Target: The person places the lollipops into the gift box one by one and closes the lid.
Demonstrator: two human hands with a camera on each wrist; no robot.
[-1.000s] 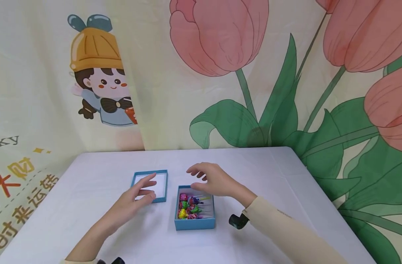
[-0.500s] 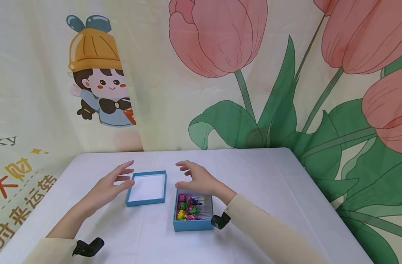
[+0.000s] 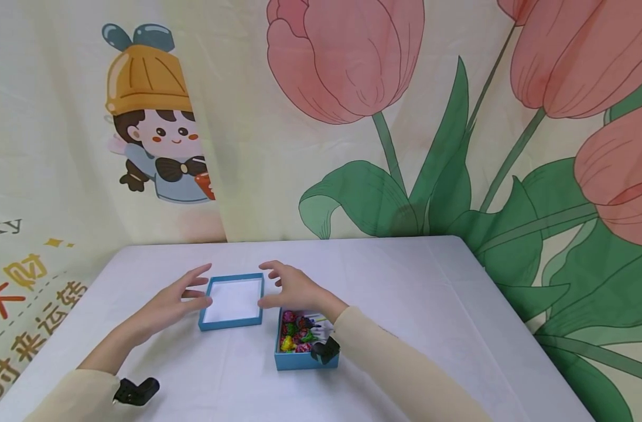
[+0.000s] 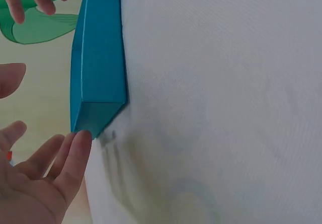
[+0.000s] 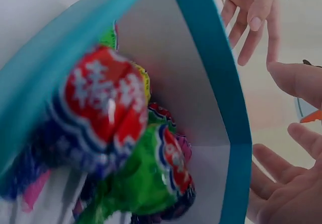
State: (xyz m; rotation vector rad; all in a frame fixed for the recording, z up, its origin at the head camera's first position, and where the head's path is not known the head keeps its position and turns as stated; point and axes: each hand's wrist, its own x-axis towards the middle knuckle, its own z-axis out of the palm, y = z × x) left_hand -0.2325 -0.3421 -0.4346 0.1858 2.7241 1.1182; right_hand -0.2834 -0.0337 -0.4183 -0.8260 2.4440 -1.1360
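A shallow blue box lid (image 3: 231, 323) lies with its white inside up on the table. My left hand (image 3: 168, 302) is at its left edge, fingers spread and bent only a little; in the left wrist view the fingertips overlap a corner of the lid (image 4: 103, 48), and contact cannot be told. On the opposite side, my right hand (image 3: 297, 287) has its thumb by the lid's right edge and its fingers held apart. Below that hand stands a blue box (image 3: 294, 362) holding several wrapped lollipops (image 3: 288, 343), seen close in the right wrist view as green and red-blue wrappers (image 5: 143, 168).
A white cloth covers the table (image 3: 405, 305). Behind it hangs a backdrop (image 3: 258, 146) printed with tulips and a cartoon child. Black wrist cameras sit on both sleeves, the right one (image 3: 326, 350) overlapping the box's front right corner in the head view.
My right hand has moved left from over the lollipop box to the lid's right side. My left hand has drawn back left from above the lid, which now sits slightly further left.
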